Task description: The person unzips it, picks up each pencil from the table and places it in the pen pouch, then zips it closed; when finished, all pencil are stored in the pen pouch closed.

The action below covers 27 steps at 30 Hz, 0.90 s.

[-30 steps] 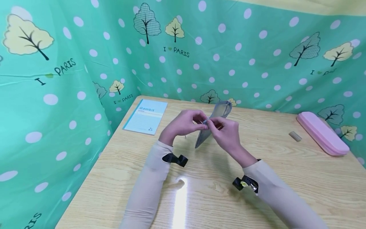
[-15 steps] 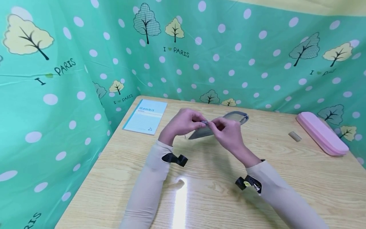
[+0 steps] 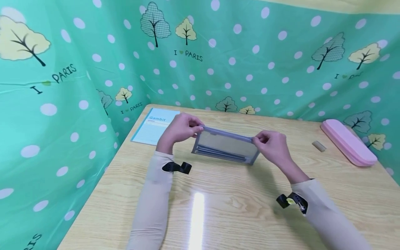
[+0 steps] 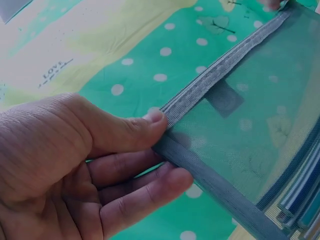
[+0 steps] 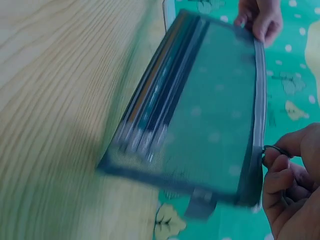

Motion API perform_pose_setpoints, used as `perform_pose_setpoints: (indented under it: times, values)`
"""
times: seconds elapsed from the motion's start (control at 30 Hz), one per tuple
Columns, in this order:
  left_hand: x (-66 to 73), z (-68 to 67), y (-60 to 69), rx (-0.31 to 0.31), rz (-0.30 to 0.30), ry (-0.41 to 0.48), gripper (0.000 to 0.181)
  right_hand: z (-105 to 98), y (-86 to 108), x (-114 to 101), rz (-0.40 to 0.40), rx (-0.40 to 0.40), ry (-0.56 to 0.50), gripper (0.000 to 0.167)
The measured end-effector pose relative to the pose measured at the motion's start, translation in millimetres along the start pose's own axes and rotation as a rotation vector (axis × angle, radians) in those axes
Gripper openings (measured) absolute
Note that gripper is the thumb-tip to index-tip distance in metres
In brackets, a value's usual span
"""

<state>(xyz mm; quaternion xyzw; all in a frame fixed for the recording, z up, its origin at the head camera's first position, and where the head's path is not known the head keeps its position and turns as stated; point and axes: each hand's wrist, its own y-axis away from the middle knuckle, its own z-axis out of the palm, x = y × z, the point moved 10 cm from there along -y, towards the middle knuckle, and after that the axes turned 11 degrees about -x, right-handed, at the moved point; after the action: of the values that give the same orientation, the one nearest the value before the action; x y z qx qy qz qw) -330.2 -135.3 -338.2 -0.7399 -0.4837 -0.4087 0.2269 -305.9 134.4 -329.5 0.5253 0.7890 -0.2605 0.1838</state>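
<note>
A grey see-through mesh zip pouch (image 3: 229, 141) hangs between my two hands above the table, its zip edge uppermost. Several long, thin pens or pencils (image 5: 150, 95) lie inside along its bottom. My left hand (image 3: 180, 130) pinches the upper left corner; in the left wrist view the thumb (image 4: 142, 131) presses on the zip's end. At the other end, my right hand (image 3: 273, 147) pinches a small dark ring-like zip pull (image 5: 275, 148) beside the zip (image 5: 259, 95). A small grey tab (image 5: 200, 204) sticks out of the pouch's side seam.
A light blue notebook (image 3: 149, 129) marked "Gambit" lies at the back left of the wooden table (image 3: 234, 205), partly behind my left hand. On the right are a small grey-brown block (image 3: 319, 146) and a pink case (image 3: 348, 142). A green dotted curtain (image 3: 218, 76) hangs behind.
My right hand has moved right along the zip, away from my left hand, which has shifted slightly left. The pouch, earlier seen more edge-on, now stretches flat between them.
</note>
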Motion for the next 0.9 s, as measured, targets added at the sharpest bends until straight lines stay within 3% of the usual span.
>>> perform_pose_setpoints:
  times: [0.13, 0.37, 0.7, 0.9]
  values:
    - [-9.0, -1.8, 1.3, -0.005, -0.045, 0.002, 0.015, -7.0, 6.1, 15.8, 0.009, -0.011, 0.013, 0.016]
    - [-19.9, 6.4, -1.0, -0.048, -0.096, 0.046, 0.016, -9.0, 10.8, 41.8, 0.052, -0.044, -0.010, 0.016]
    - [-23.8, 16.3, -3.5, -0.114, -0.113, 0.060, 0.016, -5.9, 17.2, 67.9, 0.147, -0.160, -0.108, 0.023]
    - [-27.6, 18.5, -4.2, -0.146, -0.154, 0.023, 0.016, -1.8, 18.7, 73.4, 0.168, -0.208, -0.170, 0.025]
